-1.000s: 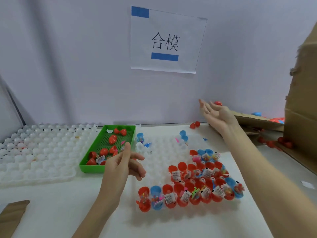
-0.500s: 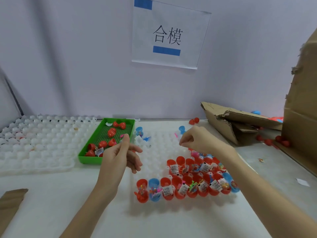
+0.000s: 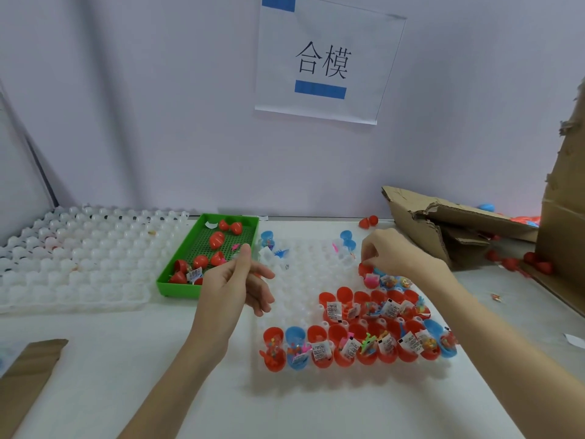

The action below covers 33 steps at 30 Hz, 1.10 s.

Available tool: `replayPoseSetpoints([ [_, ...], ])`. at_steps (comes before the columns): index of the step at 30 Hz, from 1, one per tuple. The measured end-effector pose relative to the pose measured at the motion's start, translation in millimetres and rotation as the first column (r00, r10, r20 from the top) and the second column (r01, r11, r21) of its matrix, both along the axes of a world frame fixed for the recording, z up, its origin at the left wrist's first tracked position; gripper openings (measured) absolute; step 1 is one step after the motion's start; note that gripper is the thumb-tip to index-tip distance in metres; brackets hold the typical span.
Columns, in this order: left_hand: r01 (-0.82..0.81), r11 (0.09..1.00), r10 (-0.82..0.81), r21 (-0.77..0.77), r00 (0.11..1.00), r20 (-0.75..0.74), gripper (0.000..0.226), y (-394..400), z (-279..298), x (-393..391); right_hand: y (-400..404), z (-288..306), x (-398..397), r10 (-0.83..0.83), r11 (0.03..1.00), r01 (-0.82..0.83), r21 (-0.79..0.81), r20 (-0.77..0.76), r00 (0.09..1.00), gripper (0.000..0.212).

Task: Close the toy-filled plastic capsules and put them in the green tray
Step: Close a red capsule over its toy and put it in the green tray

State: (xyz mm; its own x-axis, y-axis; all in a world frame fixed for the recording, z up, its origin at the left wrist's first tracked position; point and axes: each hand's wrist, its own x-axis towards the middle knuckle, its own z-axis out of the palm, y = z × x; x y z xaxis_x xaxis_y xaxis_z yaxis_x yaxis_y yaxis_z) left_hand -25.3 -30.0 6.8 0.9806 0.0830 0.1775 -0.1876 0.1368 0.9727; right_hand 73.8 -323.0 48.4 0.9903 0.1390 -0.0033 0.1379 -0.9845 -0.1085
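Note:
Several open red and blue capsules (image 3: 348, 343) holding small toys and paper slips stand in rows in the white dimpled holder (image 3: 294, 280) at centre right. My right hand (image 3: 392, 255) reaches down at the back row, its curled fingertips pinching a red open capsule (image 3: 364, 269). Left of the holder, my left hand (image 3: 237, 286) hovers with loosely curled fingers and a raised thumb, holding nothing. Behind it lies the green tray (image 3: 164, 285) with several closed red capsules (image 3: 217, 240) inside.
A second white dimpled holder (image 3: 79, 258) fills the left. A torn cardboard box (image 3: 443, 223) and a tall cardboard wall (image 3: 563, 217) stand at the right, with loose red capsules (image 3: 535, 261) beside them. Two red pieces (image 3: 368, 221) lie by the wall. Flat cardboard (image 3: 25, 375) sits at bottom left.
My right hand came back from the cardboard box at the far right, curled its fingers and dropped onto the back row of capsules. My left hand stayed nearly in place.

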Motion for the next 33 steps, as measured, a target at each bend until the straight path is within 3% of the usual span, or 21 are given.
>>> replayPoseSetpoints([
  [2, 0.002, 1.000, -0.002, 0.028, 1.000, 0.009, 0.046, 0, -1, 0, -1, 9, 3, -0.006, 1.000, 0.006, -0.003, 0.019, 1.000, 0.013],
  [6, -0.016, 0.981, -0.009, 0.195, 0.992, 0.129, 0.005, -4, -1, -3, 14, 30, -2, 0.011, 0.997, -0.014, 0.074, 0.048, 0.999, 0.012],
  [12, 0.111, 0.921, -0.173, 0.373, 0.975, 0.138, 0.045, -16, -8, -9, 76, 36, -42, 0.125, 0.952, -0.131, 0.277, 0.039, 0.991, 0.011],
  [18, 0.005, 0.972, -0.040, 0.233, 0.988, 0.149, 0.020, -11, -6, -4, 110, 7, -67, 0.024, 0.871, -0.069, 0.486, 0.098, 0.995, 0.011],
  [20, 0.013, 0.986, -0.033, 0.166, 0.993, 0.116, 0.018, -8, -5, -2, 112, -4, -71, -0.035, 0.792, -0.068, 0.607, 0.156, 0.987, 0.006],
  [23, 0.042, 0.995, -0.047, 0.085, 0.997, 0.065, 0.021, -4, -4, 1, 114, -10, -77, -0.022, 0.583, -0.133, 0.802, 0.180, 0.984, 0.004],
  [25, 0.049, 0.995, -0.055, 0.088, 0.996, 0.067, 0.024, -2, -4, 1, 115, -10, -80, -0.006, 0.468, -0.194, 0.862, 0.223, 0.975, 0.006],
  [27, 0.043, 0.994, -0.052, 0.104, 0.995, 0.087, 0.025, -1, -3, 1, 118, -11, -82, 0.003, 0.413, -0.265, 0.871, 0.290, 0.957, 0.008],
  [30, 0.024, 0.990, -0.041, 0.137, 0.992, 0.121, 0.028, -2, -3, 0, 122, -15, -83, 0.025, 0.406, -0.309, 0.860, 0.328, 0.944, 0.018],
  [33, -0.022, 0.968, -0.025, 0.248, 0.983, 0.183, 0.031, -1, -6, 1, 125, -19, -83, 0.065, 0.493, -0.364, 0.790, 0.383, 0.921, 0.024],
])
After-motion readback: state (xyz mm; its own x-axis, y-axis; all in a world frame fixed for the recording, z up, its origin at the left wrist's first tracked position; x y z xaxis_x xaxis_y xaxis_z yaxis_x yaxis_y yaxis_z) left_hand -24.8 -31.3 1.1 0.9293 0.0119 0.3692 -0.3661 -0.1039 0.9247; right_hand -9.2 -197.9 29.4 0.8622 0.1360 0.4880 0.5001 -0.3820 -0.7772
